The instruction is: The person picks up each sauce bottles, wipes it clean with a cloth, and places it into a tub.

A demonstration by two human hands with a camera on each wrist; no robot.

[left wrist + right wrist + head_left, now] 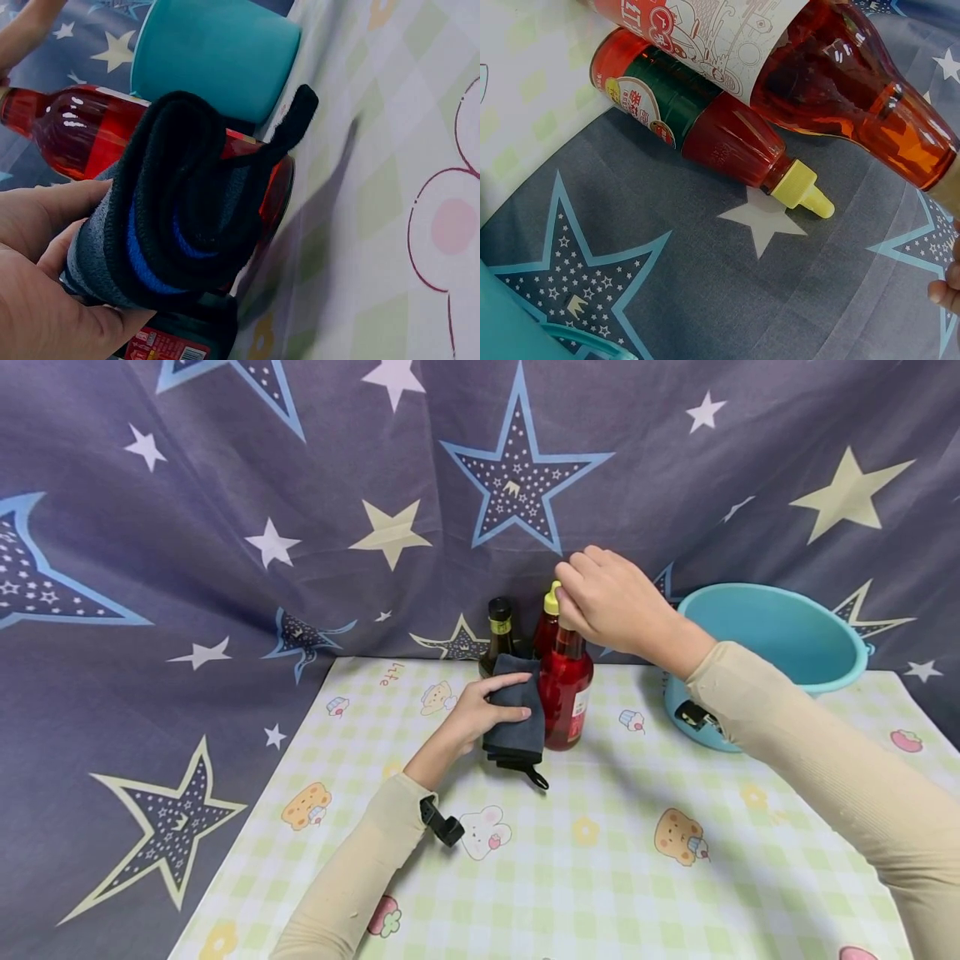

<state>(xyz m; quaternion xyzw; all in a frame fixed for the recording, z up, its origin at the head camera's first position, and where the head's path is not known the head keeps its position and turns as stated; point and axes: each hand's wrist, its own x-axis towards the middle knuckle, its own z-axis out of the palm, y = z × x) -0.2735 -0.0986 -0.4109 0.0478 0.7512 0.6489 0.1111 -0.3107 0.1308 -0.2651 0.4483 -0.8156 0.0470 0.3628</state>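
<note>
My left hand grips a folded dark grey cloth with black edging and a hanging loop, close against the side of a tall red bottle. In the left wrist view, blue edges show between the folds of the cloth. High on that bottle, my right hand holds its neck, with the top hidden inside the fingers. The bottle stands upright on the table and carries a white label with red print and line drawings.
Close behind stand a red sauce bottle with a yellow nozzle cap and a dark bottle with a black cap. A teal bucket stands at the right, beneath my right forearm. A star-printed curtain hangs behind the checked tablecloth.
</note>
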